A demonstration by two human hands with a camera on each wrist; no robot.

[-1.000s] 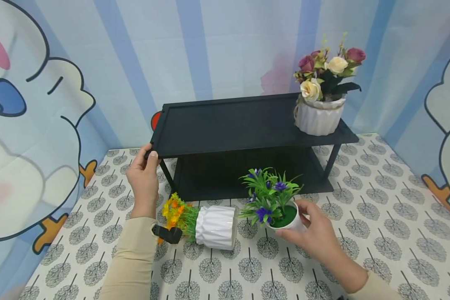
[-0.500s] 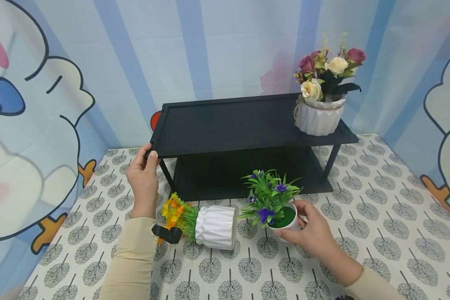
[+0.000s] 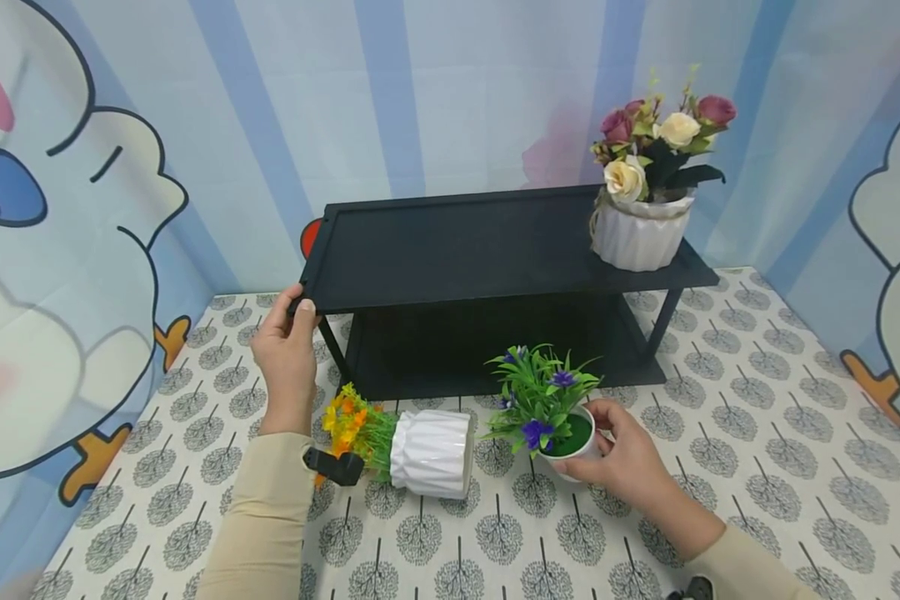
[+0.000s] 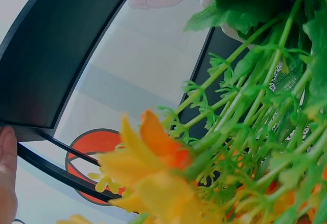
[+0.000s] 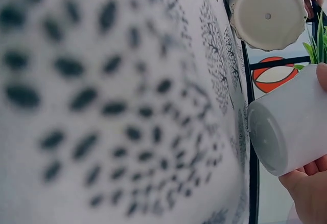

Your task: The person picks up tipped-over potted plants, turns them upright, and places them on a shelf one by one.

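Observation:
My left hand [image 3: 288,358] grips the front left corner of a black two-tier shelf [image 3: 450,250], thumb at the front edge. In my right hand [image 3: 630,458] is a small white pot [image 5: 299,124] with an artificial plant [image 3: 536,396], green leaves and purple flowers. The pot leans to the left in front of the shelf; in the right wrist view its base is tipped up on one side, close to the tablecloth. Between the hands, a white ribbed pot [image 3: 432,454] lies on its side, its yellow and orange flowers [image 3: 347,421] pointing left under my left wrist.
On the shelf's top right end stands a white ribbed pot [image 3: 640,236] of cream and dusty-pink roses [image 3: 660,150]. A tree-patterned cloth [image 3: 720,467] covers the table. Behind hangs a blue striped backdrop [image 3: 480,100] with cartoon figures.
The plant in my right hand has tipped slightly more upright and shifted a little down and right. My left hand, the shelf and the fallen pot have stayed put.

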